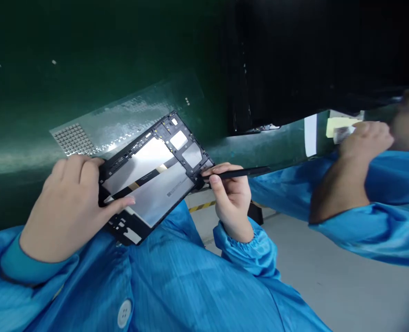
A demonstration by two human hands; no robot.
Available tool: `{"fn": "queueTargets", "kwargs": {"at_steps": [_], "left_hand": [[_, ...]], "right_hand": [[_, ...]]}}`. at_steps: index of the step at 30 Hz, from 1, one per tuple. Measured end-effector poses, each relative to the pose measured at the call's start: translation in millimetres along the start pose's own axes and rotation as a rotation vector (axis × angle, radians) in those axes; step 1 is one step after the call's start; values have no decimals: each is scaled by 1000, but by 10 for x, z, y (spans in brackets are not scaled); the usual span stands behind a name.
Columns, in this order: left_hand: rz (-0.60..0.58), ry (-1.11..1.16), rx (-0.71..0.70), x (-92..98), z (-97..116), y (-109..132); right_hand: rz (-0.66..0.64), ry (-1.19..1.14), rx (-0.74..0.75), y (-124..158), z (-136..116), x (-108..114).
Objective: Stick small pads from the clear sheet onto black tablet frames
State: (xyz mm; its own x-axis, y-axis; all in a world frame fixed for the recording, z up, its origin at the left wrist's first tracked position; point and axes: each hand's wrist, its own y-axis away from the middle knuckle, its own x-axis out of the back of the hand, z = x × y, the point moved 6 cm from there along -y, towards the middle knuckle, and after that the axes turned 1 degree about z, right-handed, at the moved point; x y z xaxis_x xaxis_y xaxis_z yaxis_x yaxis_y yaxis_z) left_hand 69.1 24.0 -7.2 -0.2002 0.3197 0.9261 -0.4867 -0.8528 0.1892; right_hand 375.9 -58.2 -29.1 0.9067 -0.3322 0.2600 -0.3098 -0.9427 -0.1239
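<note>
My left hand [71,203] grips the near left edge of an opened tablet frame [152,177], thumb lying across its grey inner plate. The frame is black, tilted, with silver shields and small white patches inside. My right hand [230,196] pinches a thin black stick tool [239,173] like a pen, its tip touching the frame's right edge. Both of my sleeves are blue. The frame hangs over the front edge of the green table [34,92], above my lap.
A clear plastic sheet [121,117] with a grid of small squares lies on the green table behind the frame. A black box [294,60] stands at the back right. A co-worker's hand [363,140] in a blue sleeve holds a small pale part at right. Grey floor lies below.
</note>
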Motion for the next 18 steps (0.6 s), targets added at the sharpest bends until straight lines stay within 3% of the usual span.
{"fn": "queueTargets", "kwargs": {"at_steps": [12, 18], "left_hand": [[-47, 92, 97, -30, -45, -30], [-47, 87, 89, -55, -71, -21]], "right_hand": [[-63, -36, 58, -17, -8, -8], [-159, 245, 214, -31, -246, -22]]}}
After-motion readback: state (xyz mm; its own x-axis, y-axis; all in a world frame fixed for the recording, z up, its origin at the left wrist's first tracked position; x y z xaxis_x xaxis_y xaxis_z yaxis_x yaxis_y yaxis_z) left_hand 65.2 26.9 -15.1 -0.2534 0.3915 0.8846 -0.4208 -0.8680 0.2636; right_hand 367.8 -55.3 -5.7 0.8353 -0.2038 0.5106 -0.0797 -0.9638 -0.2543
